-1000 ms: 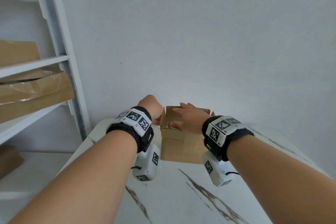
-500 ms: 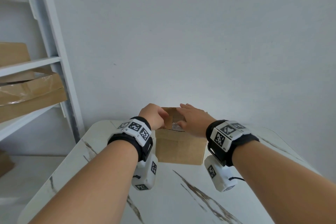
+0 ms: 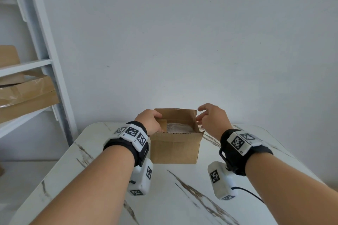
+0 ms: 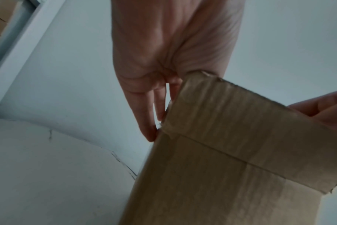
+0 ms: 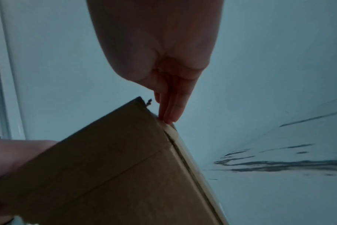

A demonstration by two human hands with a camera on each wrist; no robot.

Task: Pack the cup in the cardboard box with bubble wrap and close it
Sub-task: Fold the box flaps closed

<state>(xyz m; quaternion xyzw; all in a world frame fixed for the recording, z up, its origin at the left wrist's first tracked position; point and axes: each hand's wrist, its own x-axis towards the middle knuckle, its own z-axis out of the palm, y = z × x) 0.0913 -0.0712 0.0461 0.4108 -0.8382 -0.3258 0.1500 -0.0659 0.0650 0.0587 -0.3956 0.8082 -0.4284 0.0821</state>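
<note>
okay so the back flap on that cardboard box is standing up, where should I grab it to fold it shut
Probably pinch the back flap along its free top edge near the middle, coming from above and behind, then pull it toward you. It stands upright over the bubble wrap inside the cardboard box; its hinge is at the bottom, so the top edge gives the most leverage. Your right hand is open and nearest.

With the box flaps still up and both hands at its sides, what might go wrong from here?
1. The brown cardboard box is unsealed; its far flap stands upright and may spring back.
2. The left hand holds only the left edge, and the right hand is open, so the box may slide on the white marble table.
3. The bubble-wrapped bundle could bulge against the flaps.
</note>
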